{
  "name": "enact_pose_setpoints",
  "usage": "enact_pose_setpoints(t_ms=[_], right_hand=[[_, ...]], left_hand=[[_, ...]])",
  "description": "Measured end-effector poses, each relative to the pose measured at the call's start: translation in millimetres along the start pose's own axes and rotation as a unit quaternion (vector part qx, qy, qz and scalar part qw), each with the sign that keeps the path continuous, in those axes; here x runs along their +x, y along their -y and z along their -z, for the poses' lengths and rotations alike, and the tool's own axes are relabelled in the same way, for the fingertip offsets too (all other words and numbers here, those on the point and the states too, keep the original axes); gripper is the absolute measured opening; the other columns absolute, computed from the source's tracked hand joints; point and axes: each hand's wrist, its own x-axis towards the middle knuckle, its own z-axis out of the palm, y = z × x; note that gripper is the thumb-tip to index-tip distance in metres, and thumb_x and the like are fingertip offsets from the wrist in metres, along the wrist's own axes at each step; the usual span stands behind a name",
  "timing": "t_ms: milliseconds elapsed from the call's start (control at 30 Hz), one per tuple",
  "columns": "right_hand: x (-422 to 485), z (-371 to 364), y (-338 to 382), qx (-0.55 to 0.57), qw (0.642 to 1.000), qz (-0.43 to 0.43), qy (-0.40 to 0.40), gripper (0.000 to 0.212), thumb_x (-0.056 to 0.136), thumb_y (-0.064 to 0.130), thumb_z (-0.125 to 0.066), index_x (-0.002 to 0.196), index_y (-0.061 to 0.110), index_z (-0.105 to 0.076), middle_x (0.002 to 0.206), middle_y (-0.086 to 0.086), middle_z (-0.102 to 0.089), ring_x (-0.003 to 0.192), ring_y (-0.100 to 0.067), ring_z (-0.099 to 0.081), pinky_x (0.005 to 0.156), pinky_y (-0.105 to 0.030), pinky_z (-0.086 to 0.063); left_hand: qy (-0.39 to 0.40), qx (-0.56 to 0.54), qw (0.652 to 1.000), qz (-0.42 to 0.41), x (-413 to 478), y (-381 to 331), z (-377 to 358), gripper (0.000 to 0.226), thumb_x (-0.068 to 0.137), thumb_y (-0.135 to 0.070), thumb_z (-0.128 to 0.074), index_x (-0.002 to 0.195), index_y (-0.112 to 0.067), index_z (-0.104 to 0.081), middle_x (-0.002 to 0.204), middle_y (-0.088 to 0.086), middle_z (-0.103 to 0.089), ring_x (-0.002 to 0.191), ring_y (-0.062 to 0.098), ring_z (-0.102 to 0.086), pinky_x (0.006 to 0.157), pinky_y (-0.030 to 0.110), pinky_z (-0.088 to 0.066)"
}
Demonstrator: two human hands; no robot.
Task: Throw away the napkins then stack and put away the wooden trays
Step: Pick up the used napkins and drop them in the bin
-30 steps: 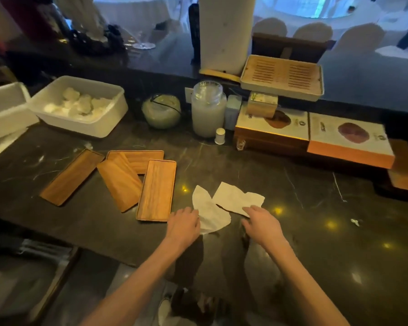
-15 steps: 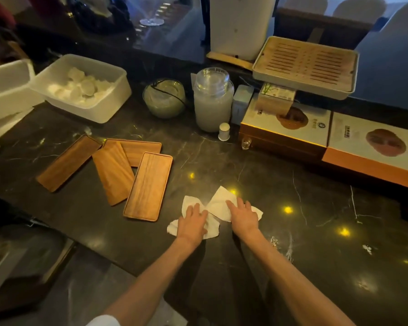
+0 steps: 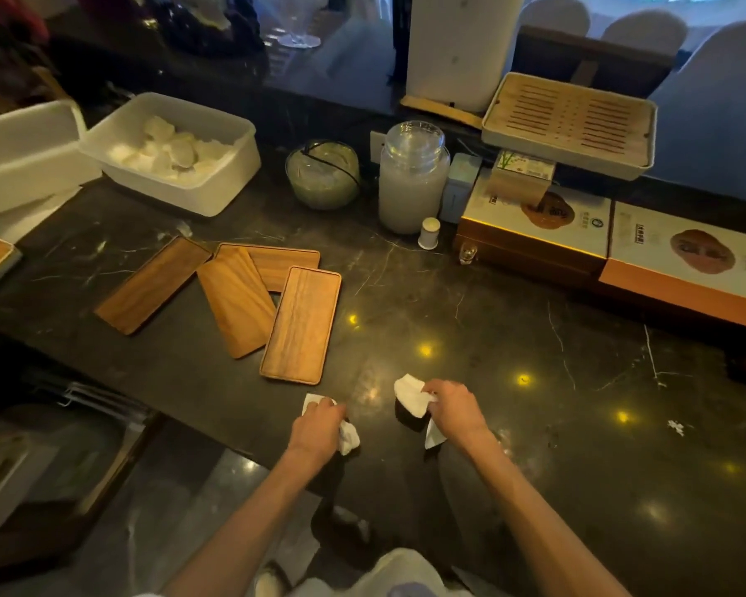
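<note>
Napkins are gripped, one crumpled in each hand: left hand (image 3: 317, 428), right hand (image 3: 453, 409), low over the dark counter (image 3: 535, 359). Four wooden trays (image 3: 300, 323) lie scattered beside them, apparently overlapping. A loose corner could be dropped before binning.

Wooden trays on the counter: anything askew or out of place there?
Yes. The four wooden trays lie fanned at different angles, unstacked; one rests across another's edge. A white scrap lies loose on the counter.
</note>
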Motion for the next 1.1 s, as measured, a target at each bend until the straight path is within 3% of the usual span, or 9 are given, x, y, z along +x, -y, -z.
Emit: enact_pose_setpoints(t_ms=[167, 300, 467, 567, 700, 833, 967, 1033, 1100], right_hand=[[-52.4, -43.7, 41.6, 0.039, 0.997, -0.017, -0.056, 0.034, 0.093, 0.013, -0.046, 0.121, 0.026, -0.06, 0.111, -0.006, -0.07, 0.099, -0.028, -0.066, 0.077, -0.038, -0.053], [-111.0, -90.5, 73.2, 0.039, 0.99, -0.058, -0.121, 0.027, 0.096, 0.024, -0.048, 0.121, 0.029, -0.055, 0.104, -0.005, -0.072, 0.092, -0.028, -0.068, 0.07, -0.036, -0.053], [-203.2, -150.1, 98.0, 0.212, 0.963, -0.068, -0.153, 0.028, 0.085, 0.006, -0.061, 0.101, 0.027, -0.073, 0.104, -0.002, -0.069, 0.096, -0.024, -0.066, 0.078, -0.034, -0.054], [-247.6, -181.3, 109.2, 0.281, 0.936, -0.109, -0.179, 0.044, 0.088, -0.004, -0.05, 0.087, 0.036, -0.069, 0.105, 0.004, -0.061, 0.103, -0.018, -0.06, 0.081, -0.013, -0.047], [-294.9, -208.7, 105.6, 0.325, 0.926, -0.128, -0.14, 0.038, 0.083, -0.006, -0.057, 0.103, 0.025, -0.066, 0.13, -0.001, -0.047, 0.125, -0.019, -0.046, 0.104, -0.026, -0.036], [-336.3, -243.1, 97.3, 0.317, 0.934, -0.125, -0.11, 0.047, 0.086, -0.013, -0.054, 0.122, 0.018, -0.055, 0.149, -0.002, -0.026, 0.138, -0.02, -0.031, 0.11, -0.026, -0.029], [-367.7, -269.4, 81.9, 0.319, 0.927, -0.133, -0.147, 0.036, 0.092, -0.007, -0.046, 0.119, 0.012, -0.061, 0.145, -0.007, -0.036, 0.132, -0.023, -0.04, 0.11, -0.032, -0.037], [-390.4, -280.7, 78.2, 0.324, 0.912, -0.17, -0.186, 0.031, 0.091, -0.006, -0.049, 0.113, 0.009, -0.066, 0.135, -0.008, -0.049, 0.122, -0.021, -0.05, 0.098, -0.024, -0.041], [-414.9, -291.6, 75.3, 0.333, 0.899, -0.181, -0.222, 0.03, 0.088, -0.005, -0.054, 0.102, 0.017, -0.07, 0.12, -0.001, -0.061, 0.107, -0.012, -0.057, 0.085, -0.015, -0.043]], left_hand=[[-0.029, -0.029, 0.997, -0.066, -28.8, 48.9, 5.3, 0.035, 0.089, -0.009, -0.056, 0.124, -0.016, -0.059, 0.13, 0.009, -0.05, 0.124, 0.03, -0.047, 0.094, 0.046, -0.049], [-0.041, -0.035, 0.987, -0.151, -51.5, 95.5, 0.4, 0.029, 0.088, -0.007, -0.063, 0.116, -0.015, -0.065, 0.127, 0.007, -0.053, 0.118, 0.026, -0.05, 0.092, 0.037, -0.046], [-0.033, -0.061, 0.976, -0.207, -97.7, 147.6, -5.5, 0.027, 0.086, -0.004, -0.063, 0.112, -0.011, -0.068, 0.121, 0.011, -0.054, 0.112, 0.029, -0.054, 0.095, 0.033, -0.044], [-0.019, -0.079, 0.971, -0.225, -126.3, 174.5, -19.7, 0.027, 0.087, -0.002, -0.061, 0.112, -0.012, -0.067, 0.123, 0.01, -0.052, 0.114, 0.027, -0.05, 0.099, 0.033, -0.044], [-0.029, -0.037, 0.974, -0.223, -158.5, 186.6, -42.9, 0.031, 0.087, -0.016, -0.055, 0.119, -0.012, -0.058, 0.133, 0.013, -0.039, 0.126, 0.03, -0.034, 0.108, 0.035, -0.031], [0.003, -0.018, 0.978, -0.207, -195.1, 182.8, -70.4, 0.044, 0.081, -0.016, -0.062, 0.122, -0.011, -0.046, 0.142, 0.009, -0.022, 0.135, 0.031, -0.021, 0.113, 0.043, -0.029], [0.021, -0.057, 0.978, -0.201, -235.9, 169.2, -92.1, 0.057, 0.076, 0.007, -0.061, 0.129, -0.004, -0.042, 0.14, 0.016, -0.026, 0.13, 0.033, -0.031, 0.11, 0.039, -0.035], [0.049, -0.082, 0.967, -0.234, -259.8, 167.7, -104.0, 0.054, 0.078, 0.012, -0.055, 0.127, -0.004, -0.04, 0.134, 0.015, -0.029, 0.121, 0.029, -0.038, 0.106, 0.038, -0.041], [0.047, -0.114, 0.962, -0.245, -275.5, 166.5, -114.4, 0.051, 0.08, 0.014, -0.053, 0.125, -0.008, -0.042, 0.132, 0.013, -0.033, 0.116, 0.026, -0.041, 0.103, 0.038, -0.044]])
